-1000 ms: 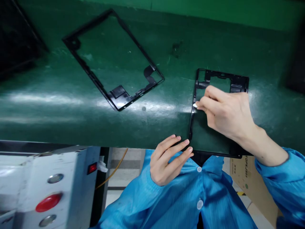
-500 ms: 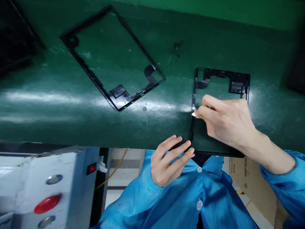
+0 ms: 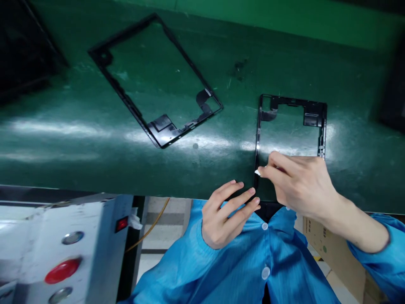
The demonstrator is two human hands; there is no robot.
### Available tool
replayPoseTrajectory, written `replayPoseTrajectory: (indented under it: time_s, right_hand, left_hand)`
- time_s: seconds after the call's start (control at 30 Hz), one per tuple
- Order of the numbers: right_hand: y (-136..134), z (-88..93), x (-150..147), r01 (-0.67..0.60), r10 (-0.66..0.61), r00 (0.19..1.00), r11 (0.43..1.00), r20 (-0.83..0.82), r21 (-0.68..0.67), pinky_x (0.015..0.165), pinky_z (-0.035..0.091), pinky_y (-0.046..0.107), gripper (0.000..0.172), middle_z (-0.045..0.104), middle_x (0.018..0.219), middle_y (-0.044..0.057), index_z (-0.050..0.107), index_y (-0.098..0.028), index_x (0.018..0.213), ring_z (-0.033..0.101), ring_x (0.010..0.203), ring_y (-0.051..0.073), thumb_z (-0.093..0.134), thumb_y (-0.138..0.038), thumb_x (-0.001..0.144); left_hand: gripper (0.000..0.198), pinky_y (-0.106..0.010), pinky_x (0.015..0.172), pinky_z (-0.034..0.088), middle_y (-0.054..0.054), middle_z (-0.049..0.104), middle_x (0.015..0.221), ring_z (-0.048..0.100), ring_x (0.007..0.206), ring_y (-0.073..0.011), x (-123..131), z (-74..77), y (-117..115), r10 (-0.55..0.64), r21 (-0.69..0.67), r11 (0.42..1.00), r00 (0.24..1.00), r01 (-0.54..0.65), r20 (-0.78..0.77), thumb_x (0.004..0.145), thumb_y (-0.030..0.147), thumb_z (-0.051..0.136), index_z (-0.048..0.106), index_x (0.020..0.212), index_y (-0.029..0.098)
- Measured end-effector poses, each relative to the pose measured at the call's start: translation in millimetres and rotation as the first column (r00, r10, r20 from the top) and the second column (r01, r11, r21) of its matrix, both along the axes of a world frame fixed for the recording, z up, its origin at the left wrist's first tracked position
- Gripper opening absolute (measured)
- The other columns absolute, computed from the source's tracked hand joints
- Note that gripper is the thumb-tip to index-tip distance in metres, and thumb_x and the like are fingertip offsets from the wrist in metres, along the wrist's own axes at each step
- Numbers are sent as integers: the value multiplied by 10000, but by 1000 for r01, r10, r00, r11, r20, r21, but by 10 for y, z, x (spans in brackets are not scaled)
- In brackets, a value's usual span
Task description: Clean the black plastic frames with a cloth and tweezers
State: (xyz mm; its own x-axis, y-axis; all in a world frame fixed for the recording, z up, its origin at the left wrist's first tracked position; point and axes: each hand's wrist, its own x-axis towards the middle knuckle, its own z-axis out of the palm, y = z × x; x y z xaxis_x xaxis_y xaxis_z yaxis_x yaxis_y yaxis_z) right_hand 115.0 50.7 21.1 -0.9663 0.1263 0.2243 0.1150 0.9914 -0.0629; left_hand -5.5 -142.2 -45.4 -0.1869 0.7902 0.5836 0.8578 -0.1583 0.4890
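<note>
A black rectangular frame [image 3: 291, 103] lies on the green belt [image 3: 221, 84] just in front of me. My right hand [image 3: 300, 183] pinches a small white piece [image 3: 257, 172] and presses it against the frame's left rail near its lower end. My left hand [image 3: 226, 209] rests at the belt's near edge, its fingertips touching the frame's lower left corner, fingers stretched out and holding nothing. A second, larger black frame [image 3: 158, 78] lies tilted on the belt to the upper left.
A white control box [image 3: 63, 249] with a red push button [image 3: 61, 272], round metal buttons and a small red switch [image 3: 122, 223] stands at lower left. A cardboard box [image 3: 335, 253] sits below the belt at right. Dark objects sit at the far left and right edges.
My right hand has slid down the frame's left rail toward me with the white piece. The left hand has stayed at the lower corner.
</note>
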Motion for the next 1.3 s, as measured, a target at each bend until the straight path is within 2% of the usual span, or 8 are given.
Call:
replayPoseTrajectory:
  time_s: [0.17,0.27,0.43,0.53,0.63,0.9,1.03,1.3]
  right_hand:
    - [-57,-2,42,5,-4,1000,1000,30,-19,538,239,336,232,625,828,-3,646,-191,850,437,576,120,522,-30,961]
    - [-48,11,27,29,-29,997,1000,72,-8,551,238,344,234,629,845,0,648,-195,869,445,591,124,529,-9,948]
    - [-67,6,31,38,-38,997,999,72,-11,553,246,351,235,615,823,-3,661,-200,858,491,608,130,550,-17,955]
    - [-64,-4,22,34,-33,998,999,58,-13,544,243,352,241,620,809,-1,665,-201,837,486,595,130,553,-25,959]
    - [-17,-12,-33,33,-33,999,999,32,14,536,227,348,257,656,824,6,677,-193,835,484,593,126,532,-34,976]
    - [169,-17,-261,141,-149,984,987,100,81,547,191,337,256,668,813,22,702,-164,942,495,617,130,473,-104,1038]
    - [102,-24,-185,81,-84,996,995,43,57,534,188,340,270,644,786,13,678,-181,865,475,591,126,479,-73,1010]
    - [-211,4,135,-68,70,997,994,20,-88,545,273,326,252,647,803,1,652,-189,800,491,587,130,553,-65,995]
  left_hand:
    - [231,-427,990,655,-16,840,1169,764,1138,-243,-279,358,98,-131,-185,973,991,135,36,963,146,761,758,1182,219]
    - [309,-477,1069,606,-43,794,1313,737,1225,-286,-563,446,470,-43,-204,978,998,33,-47,1009,178,678,717,1308,246]
    - [578,-601,1312,349,-92,553,1639,439,1577,-392,-876,103,1361,-33,-161,986,999,36,22,980,464,702,597,1519,283]
    - [603,-612,1358,251,-63,487,1690,370,1618,-373,-917,-140,1633,-64,-179,982,998,67,23,995,451,636,553,1569,284]
    - [609,-598,1379,196,-20,442,1718,317,1646,-332,-909,-232,1656,-57,-205,977,998,56,5,1020,416,561,494,1614,301]
    - [611,-581,1385,187,-13,418,1732,311,1651,-317,-919,-182,1590,-56,-219,974,998,61,28,1026,400,546,478,1623,291]
    - [602,-562,1392,195,29,425,1723,321,1648,-301,-917,-149,1583,-48,-228,972,998,55,38,1022,376,572,488,1616,328]
    - [660,-622,1377,170,-107,320,1761,272,1663,-326,-920,-3,1544,-74,-346,937,995,48,-62,1076,356,480,359,1659,73]
